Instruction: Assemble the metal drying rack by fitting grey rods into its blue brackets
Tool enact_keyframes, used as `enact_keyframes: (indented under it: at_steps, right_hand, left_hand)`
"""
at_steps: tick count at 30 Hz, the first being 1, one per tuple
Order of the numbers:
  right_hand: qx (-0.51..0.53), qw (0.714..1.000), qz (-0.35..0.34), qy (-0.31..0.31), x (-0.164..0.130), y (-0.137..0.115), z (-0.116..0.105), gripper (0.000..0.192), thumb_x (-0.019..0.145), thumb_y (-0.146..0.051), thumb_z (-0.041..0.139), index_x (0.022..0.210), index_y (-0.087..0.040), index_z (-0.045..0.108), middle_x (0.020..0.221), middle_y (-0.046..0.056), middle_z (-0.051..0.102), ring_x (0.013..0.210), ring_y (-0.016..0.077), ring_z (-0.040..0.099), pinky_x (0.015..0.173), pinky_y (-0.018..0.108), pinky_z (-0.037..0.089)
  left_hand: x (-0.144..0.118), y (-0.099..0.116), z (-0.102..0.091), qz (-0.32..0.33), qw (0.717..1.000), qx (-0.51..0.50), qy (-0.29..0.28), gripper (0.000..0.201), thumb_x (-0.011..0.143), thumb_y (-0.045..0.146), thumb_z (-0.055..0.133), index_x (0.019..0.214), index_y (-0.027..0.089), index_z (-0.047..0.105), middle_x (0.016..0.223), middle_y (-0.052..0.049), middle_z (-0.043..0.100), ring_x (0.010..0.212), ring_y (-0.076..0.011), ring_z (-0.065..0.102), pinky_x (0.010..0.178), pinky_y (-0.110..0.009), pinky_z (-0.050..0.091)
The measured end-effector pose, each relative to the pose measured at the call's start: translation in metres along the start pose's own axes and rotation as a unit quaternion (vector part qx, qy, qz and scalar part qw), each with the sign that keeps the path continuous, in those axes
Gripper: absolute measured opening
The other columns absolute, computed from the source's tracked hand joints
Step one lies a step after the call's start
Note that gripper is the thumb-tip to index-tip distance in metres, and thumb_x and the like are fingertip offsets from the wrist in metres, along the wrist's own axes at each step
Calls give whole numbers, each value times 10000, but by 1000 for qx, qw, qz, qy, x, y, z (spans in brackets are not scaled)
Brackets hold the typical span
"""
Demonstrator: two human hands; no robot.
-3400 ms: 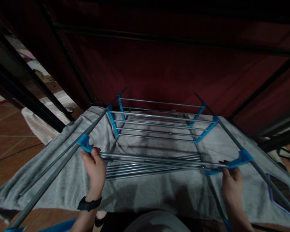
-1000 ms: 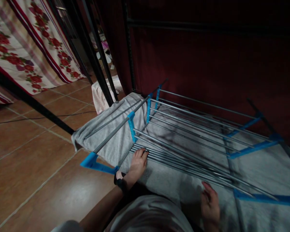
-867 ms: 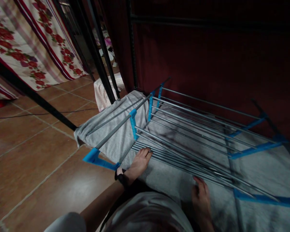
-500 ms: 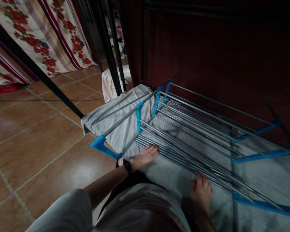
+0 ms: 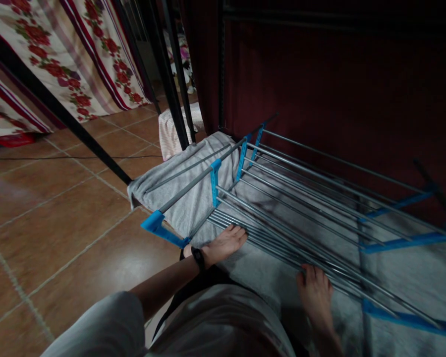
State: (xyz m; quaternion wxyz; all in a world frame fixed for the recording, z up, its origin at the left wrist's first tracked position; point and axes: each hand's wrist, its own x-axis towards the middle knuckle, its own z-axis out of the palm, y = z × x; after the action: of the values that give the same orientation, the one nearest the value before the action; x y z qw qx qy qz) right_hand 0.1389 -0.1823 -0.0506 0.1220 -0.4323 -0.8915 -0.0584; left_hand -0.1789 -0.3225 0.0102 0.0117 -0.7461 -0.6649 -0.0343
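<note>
A metal clothes drying rack [image 5: 301, 193] with blue plastic joints lies on a grey cloth, its bars running from the far left toward the near right. My left hand [image 5: 228, 243], with a dark band at the wrist, is closed over the rack's nearest bars toward their left end. Farther along the same bars, my right hand [image 5: 315, 287] has its fingers curled on the near edge. The undersides of both hands are hidden. A blue corner piece [image 5: 163, 229] sticks out to the left of my left wrist.
The grey cloth [image 5: 186, 198] covers a low surface beside the tiled floor [image 5: 67, 238]. Dark metal posts [image 5: 174, 74] rise at the far left corner. A dark red panel [image 5: 319, 84] stands behind the rack. Floral curtains [image 5: 55, 64] hang at the upper left.
The whole view has shifted slightly, so everything appears a little farther right and lower. My right hand has moved slightly right along the bars; my left hand stays at its place.
</note>
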Motion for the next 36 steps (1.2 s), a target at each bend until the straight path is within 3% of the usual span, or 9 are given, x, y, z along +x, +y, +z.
enact_keyframes:
  at_steps: [8, 17, 25, 36]
  right_hand:
    - [53, 999, -6, 1, -3, 0, -1, 295, 931, -330, 398, 1097, -201, 604, 1070, 120, 634, 943, 289, 553, 797, 433, 429]
    - [122, 992, -22, 10, -9, 1, 4, 245, 969, -272, 400, 1108, -205, 591, 1046, 101, 648, 1022, 283, 581, 905, 462, 432]
    - [145, 988, -35, 30, -11, -5, 3, 211, 978, -245, 442, 1113, -217, 603, 1037, 67, 658, 992, 244, 582, 910, 432, 436]
    - [150, 988, -2, 35, -5, -21, -10, 207, 933, -149, 490, 1048, -221, 646, 1015, 62, 641, 974, 233, 573, 885, 393, 451]
  left_hand:
    - [8, 4, -8, -27, 999, -29, -19, 295, 953, 42, 359, 1069, 164, 601, 1143, -90, 626, 1100, -224, 560, 1009, -398, 426]
    - [-3, 2, 6, -59, 995, -82, -12, 475, 873, -1, 404, 1302, 154, 537, 1329, -129, 598, 1290, -235, 519, 1117, -403, 374]
    - [4, 3, 19, -17, 996, -87, 2, 486, 876, 2, 409, 1296, 194, 560, 1350, -93, 593, 1267, -225, 544, 1121, -420, 405]
    - [24, 15, 32, 27, 993, -111, -2, 436, 924, 68, 426, 1287, 218, 614, 1212, -101, 663, 1149, -241, 610, 1027, -413, 474]
